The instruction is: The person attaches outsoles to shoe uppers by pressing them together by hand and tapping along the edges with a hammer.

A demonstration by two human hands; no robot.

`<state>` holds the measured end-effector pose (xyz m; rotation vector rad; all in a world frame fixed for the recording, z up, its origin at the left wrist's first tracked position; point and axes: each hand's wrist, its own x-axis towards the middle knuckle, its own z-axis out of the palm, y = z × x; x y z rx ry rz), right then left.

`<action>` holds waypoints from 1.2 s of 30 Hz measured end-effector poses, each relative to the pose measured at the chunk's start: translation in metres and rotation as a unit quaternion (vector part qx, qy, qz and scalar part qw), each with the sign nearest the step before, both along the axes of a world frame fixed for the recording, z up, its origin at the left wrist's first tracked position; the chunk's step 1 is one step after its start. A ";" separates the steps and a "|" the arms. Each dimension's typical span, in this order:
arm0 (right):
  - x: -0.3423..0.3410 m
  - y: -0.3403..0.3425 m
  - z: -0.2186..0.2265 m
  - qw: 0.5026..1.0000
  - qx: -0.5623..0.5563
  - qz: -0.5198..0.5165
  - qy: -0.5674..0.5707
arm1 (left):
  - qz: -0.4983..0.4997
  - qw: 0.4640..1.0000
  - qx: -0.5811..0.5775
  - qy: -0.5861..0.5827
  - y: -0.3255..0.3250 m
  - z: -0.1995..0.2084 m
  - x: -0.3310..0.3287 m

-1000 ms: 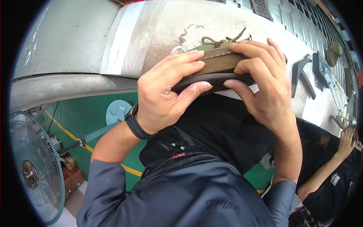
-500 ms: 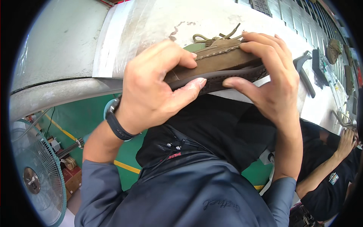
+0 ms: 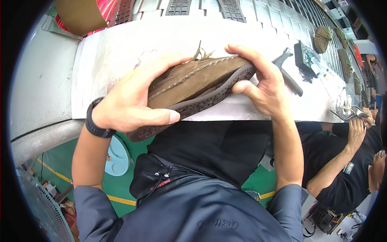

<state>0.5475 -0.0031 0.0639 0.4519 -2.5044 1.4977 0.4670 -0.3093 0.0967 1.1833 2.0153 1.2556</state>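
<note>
A brown leather shoe (image 3: 195,80) is held on its side, tilted, over the near edge of the white worktop. Its laces stick up at the far side, and a dark gap shows between the upper and the dark studded sole (image 3: 213,99). My left hand (image 3: 131,99) grips the lower left end, its thumb pressed along the sole's edge and its fingers over the upper. At the upper right end my right hand (image 3: 264,86) is closed round the shoe, thumb by the sole and fingers over the far side. Some of the right fingertips are hidden.
Right on the worktop (image 3: 121,60) lie a dark-handled tool (image 3: 288,74) and a black box (image 3: 305,60). Behind, a roller track bears several soles (image 3: 178,7) and brown shoes (image 3: 322,39). A co-worker's hand (image 3: 356,133) is at the right; a stool (image 3: 117,157) and fan (image 3: 40,205) stand left.
The shoe has tilted, its left end lower and its right end higher, showing more of the sole. My left hand has opened wider along it. The view has shifted, bringing the track into sight.
</note>
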 end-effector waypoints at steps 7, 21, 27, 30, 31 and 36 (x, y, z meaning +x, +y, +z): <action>-0.031 -0.035 -0.010 0.944 -0.271 -0.190 0.002 | 0.147 0.989 0.007 -0.006 0.031 -0.006 0.045; -0.060 -0.040 -0.001 0.908 -0.296 -0.295 -0.028 | 0.088 0.995 0.000 0.044 0.036 -0.013 0.035; -0.061 -0.039 0.020 0.936 0.012 -0.347 -0.063 | 0.091 0.994 0.008 0.067 0.037 -0.015 0.035; -0.058 -0.038 0.004 0.937 -0.180 -0.296 -0.046 | 0.093 0.993 0.021 0.063 0.037 -0.016 0.035; -0.056 -0.040 -0.002 0.937 -0.179 -0.297 -0.045 | 0.092 0.994 0.022 0.063 0.037 -0.016 0.034; -0.042 -0.050 -0.008 0.925 -0.272 -0.257 0.064 | 0.086 0.993 0.041 0.064 0.037 -0.016 0.034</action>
